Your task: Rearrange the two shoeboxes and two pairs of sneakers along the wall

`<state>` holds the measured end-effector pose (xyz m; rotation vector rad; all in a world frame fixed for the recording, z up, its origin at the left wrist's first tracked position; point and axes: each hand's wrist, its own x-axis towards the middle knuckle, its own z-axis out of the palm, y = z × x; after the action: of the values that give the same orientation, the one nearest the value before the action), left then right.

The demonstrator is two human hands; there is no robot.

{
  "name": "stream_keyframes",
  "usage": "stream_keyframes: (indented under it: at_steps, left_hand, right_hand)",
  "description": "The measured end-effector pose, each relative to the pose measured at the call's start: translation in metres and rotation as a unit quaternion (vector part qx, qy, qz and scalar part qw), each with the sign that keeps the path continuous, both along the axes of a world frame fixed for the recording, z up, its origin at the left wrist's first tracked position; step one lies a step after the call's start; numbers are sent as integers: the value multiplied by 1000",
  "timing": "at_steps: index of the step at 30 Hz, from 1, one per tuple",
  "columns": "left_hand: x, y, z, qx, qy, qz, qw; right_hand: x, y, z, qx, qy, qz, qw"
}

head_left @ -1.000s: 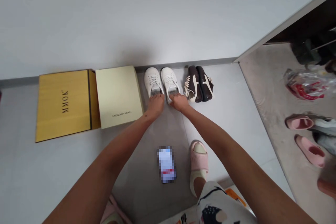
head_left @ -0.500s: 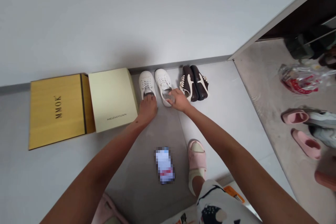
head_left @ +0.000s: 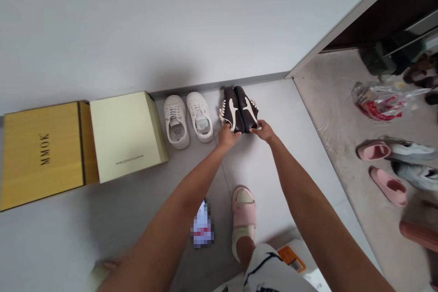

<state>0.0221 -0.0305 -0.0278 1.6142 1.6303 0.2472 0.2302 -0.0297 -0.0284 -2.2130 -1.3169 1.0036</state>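
My left hand (head_left: 227, 137) grips the heel end of the left shoe in a pair of dark brown sneakers with white swooping panels (head_left: 238, 109). My right hand (head_left: 263, 131) holds the heel of the right shoe. The pair stands side by side on the pale floor tiles (head_left: 280, 169), close to the skirting board (head_left: 219, 85). To their left, a pair of white lace-up sneakers (head_left: 188, 119) stands untouched, with the hands just beside it.
A gold MMOK box (head_left: 44, 155) and a pale green MEIZHIYUAN box (head_left: 126, 137) lie left of the sneakers. My foot in a pink slipper (head_left: 243, 210) and a pixelated object (head_left: 201, 226) are below. Right of a raised edge are pink slippers (head_left: 381, 173), grey shoes (head_left: 412, 164), and a plastic bag (head_left: 385, 101).
Both hands have moved right, off the white sneakers and onto the heels of the dark brown pair. The view has drifted, so everything sits further left.
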Motion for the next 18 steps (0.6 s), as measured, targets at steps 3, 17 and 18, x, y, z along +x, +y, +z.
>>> stream_keyframes:
  at_steps: [3, 17, 18]
  left_hand:
    - [8, 10, -7, -34, 22, 2, 999]
    - [23, 31, 40, 7, 179, -152, 972]
    - [24, 32, 42, 9, 185, -157, 970]
  right_hand:
    - [-3, 2, -5, 12, -3, 25, 1000]
    - [-39, 21, 35, -97, -309, 242, 915]
    - [-41, 22, 36, -101, -317, 247, 910]
